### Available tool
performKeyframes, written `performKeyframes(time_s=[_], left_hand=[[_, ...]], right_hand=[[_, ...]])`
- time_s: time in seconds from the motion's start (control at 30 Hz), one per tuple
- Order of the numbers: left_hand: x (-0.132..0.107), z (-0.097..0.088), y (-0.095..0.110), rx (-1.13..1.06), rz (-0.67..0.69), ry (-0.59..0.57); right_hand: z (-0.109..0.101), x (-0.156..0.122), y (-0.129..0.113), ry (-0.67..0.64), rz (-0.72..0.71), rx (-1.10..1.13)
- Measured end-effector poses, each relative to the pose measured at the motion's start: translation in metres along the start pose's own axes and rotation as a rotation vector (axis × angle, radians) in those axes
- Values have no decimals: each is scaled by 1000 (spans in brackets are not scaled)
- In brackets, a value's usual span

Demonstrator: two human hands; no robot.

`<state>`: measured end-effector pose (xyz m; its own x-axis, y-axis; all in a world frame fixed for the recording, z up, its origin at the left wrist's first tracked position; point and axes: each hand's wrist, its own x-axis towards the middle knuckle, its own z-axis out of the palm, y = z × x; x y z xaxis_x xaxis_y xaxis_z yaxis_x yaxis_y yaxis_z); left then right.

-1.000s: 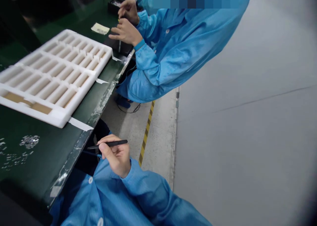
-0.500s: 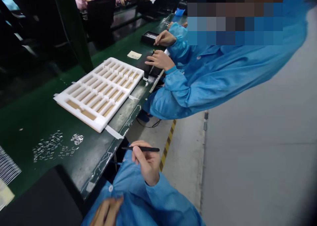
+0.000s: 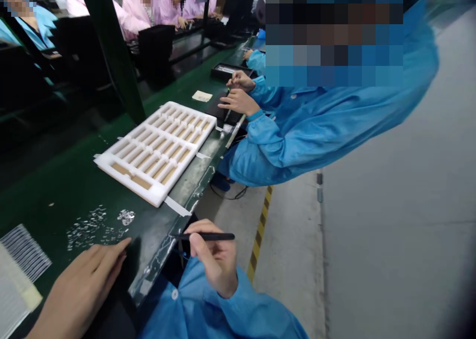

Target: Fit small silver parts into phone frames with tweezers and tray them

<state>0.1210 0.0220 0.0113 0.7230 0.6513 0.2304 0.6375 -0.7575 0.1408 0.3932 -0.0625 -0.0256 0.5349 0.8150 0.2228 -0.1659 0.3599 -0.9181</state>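
Observation:
My right hand (image 3: 213,259) is closed round black tweezers (image 3: 204,236), held level just off the bench's front edge with the tips pointing left. My left hand (image 3: 80,292) lies flat on the green bench (image 3: 52,190), fingers stretched out and holding nothing, its fingertips near a scatter of tiny shiny parts (image 3: 96,222). A white foam tray (image 3: 158,148) with several slots, some holding tan strips, sits further up the bench.
A co-worker in a blue coat (image 3: 316,126) sits to the right along the bench, both hands on a dark piece with a tool (image 3: 238,98). A striped sheet (image 3: 22,252) lies at the lower left. A yellow note (image 3: 202,96) and a black tray (image 3: 226,70) lie beyond. A green post (image 3: 111,51) stands behind.
The view swung left and up over the bench. My left hand came up from my lap and now lies flat on the bench. The right hand kept hold of the tweezers.

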Motion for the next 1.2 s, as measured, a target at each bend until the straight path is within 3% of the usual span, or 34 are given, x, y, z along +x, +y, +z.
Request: performKeyframes(time_s=[0.1,0.2,0.37,0.53,0.67,0.83,1.03,1.2], left_hand=[[9,0,-4,48,66,30],[5,-3,-2,-46,-8,92],[-12,-11,-12,-166,-186,115],[-19,-11,-12,-142,-164,123],[-21,-6,-8,-155,-109,193],[-27,2,-9,-164,-75,187],[-28,5,-2,-78,-110,238],[-29,6,-2,17,-45,259]], right_hand=[[1,-2,-1,-25,4,-54],[11,-3,0,-77,12,-111],[43,-6,8,-376,-44,-256],[61,-5,22,-586,-48,-327],[61,-2,25,-628,4,-373],[64,3,24,-671,44,-368],[83,21,37,-597,201,-239],[96,28,47,-679,248,-315]])
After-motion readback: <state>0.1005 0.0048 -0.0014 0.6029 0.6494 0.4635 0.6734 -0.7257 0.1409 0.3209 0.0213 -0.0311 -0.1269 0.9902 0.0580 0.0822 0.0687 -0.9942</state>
